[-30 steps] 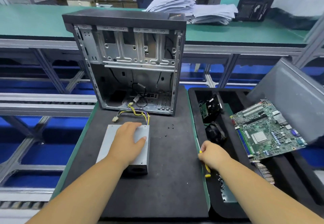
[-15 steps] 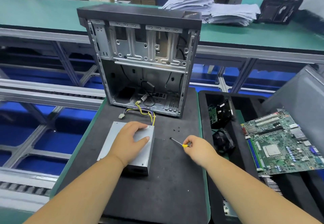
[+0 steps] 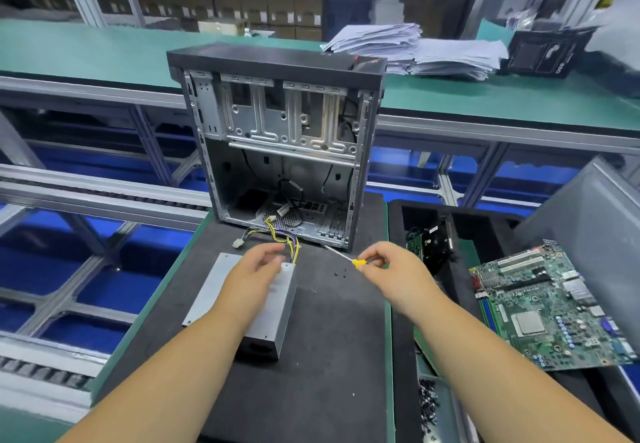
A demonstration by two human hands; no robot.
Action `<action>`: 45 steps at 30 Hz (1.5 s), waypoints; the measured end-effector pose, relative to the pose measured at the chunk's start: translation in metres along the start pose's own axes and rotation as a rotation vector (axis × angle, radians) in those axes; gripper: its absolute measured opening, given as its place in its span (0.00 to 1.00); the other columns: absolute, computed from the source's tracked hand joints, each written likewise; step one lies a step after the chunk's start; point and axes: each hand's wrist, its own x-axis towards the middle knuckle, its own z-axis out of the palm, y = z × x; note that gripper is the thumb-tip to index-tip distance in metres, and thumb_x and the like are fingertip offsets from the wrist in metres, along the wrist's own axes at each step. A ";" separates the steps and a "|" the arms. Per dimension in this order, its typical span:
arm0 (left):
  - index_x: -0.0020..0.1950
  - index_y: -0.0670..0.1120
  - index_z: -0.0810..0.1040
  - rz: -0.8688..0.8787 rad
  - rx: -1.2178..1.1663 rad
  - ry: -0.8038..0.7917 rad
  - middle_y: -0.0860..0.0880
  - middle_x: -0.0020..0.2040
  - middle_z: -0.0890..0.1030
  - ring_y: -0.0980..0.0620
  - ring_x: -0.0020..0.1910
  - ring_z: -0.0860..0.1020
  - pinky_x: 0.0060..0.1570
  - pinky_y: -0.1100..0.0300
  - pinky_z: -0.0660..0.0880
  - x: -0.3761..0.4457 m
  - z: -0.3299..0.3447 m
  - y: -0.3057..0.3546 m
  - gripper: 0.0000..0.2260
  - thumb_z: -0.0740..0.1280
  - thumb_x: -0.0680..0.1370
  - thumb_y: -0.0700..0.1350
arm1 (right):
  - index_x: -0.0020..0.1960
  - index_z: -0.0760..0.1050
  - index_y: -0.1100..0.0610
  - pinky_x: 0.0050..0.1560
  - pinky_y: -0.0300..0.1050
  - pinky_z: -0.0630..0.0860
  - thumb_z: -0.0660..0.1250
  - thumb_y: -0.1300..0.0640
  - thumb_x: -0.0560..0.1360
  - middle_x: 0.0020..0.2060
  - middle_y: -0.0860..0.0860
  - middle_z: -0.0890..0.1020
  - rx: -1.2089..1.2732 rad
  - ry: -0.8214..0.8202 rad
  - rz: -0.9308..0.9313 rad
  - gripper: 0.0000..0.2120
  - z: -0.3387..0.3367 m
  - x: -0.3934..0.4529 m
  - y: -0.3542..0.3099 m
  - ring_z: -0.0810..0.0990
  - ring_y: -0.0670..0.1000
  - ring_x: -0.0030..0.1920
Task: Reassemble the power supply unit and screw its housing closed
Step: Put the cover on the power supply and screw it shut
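A grey metal power supply unit [image 3: 207,293] lies flat on the black mat [image 3: 322,356], its yellow and purple cable bundle [image 3: 291,240] running toward the open computer case [image 3: 280,151]. My left hand [image 3: 254,274] hovers over the unit's far end with fingers loosely curled; whether it touches the metal is unclear. My right hand [image 3: 389,271] pinches a small yellow-handled screwdriver [image 3: 358,263], its thin shaft pointing up-left at the case's lower right corner. A few tiny black screws [image 3: 341,273] lie on the mat between the hands.
To the right, a black foam tray [image 3: 460,269] holds a green motherboard [image 3: 550,307], a small fan and a card. A grey panel [image 3: 595,220] leans behind it. Paper stacks [image 3: 415,49] sit on the green bench behind. Left of the mat runs a conveyor frame.
My right hand picked the screwdriver up from the tray edge and carried it left and forward over the mat. My left hand lifted from flat on the unit toward its cable end.
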 end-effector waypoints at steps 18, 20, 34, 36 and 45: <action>0.56 0.40 0.80 -0.139 -0.581 -0.152 0.48 0.38 0.81 0.54 0.37 0.81 0.39 0.63 0.79 -0.011 0.078 0.096 0.08 0.62 0.82 0.41 | 0.44 0.81 0.47 0.36 0.41 0.73 0.73 0.51 0.73 0.39 0.48 0.83 0.131 -0.020 -0.139 0.02 -0.080 -0.040 -0.053 0.75 0.43 0.35; 0.54 0.40 0.80 -0.140 -0.574 -0.149 0.48 0.37 0.81 0.54 0.36 0.81 0.38 0.64 0.79 -0.013 0.084 0.097 0.08 0.62 0.82 0.41 | 0.44 0.81 0.48 0.35 0.42 0.72 0.73 0.52 0.73 0.39 0.49 0.83 0.148 -0.026 -0.132 0.01 -0.085 -0.042 -0.049 0.74 0.44 0.34; 0.50 0.42 0.80 -0.236 -0.782 -0.109 0.50 0.35 0.79 0.56 0.33 0.78 0.34 0.65 0.78 -0.022 0.101 0.095 0.05 0.65 0.81 0.40 | 0.42 0.77 0.46 0.35 0.33 0.72 0.72 0.61 0.70 0.39 0.45 0.82 0.189 0.018 -0.191 0.09 -0.111 -0.055 -0.036 0.75 0.41 0.35; 0.50 0.42 0.80 -0.230 -0.808 -0.106 0.50 0.35 0.79 0.57 0.32 0.78 0.34 0.65 0.78 -0.023 0.103 0.096 0.05 0.65 0.80 0.40 | 0.41 0.78 0.47 0.35 0.30 0.71 0.72 0.61 0.70 0.38 0.43 0.82 0.187 0.014 -0.208 0.09 -0.112 -0.057 -0.038 0.76 0.40 0.36; 0.50 0.41 0.79 -0.150 -0.661 -0.069 0.51 0.34 0.79 0.57 0.34 0.78 0.35 0.66 0.78 -0.036 0.104 0.097 0.05 0.63 0.81 0.38 | 0.41 0.79 0.49 0.41 0.40 0.73 0.72 0.62 0.69 0.37 0.45 0.83 0.193 -0.032 -0.192 0.08 -0.113 -0.063 -0.036 0.77 0.43 0.37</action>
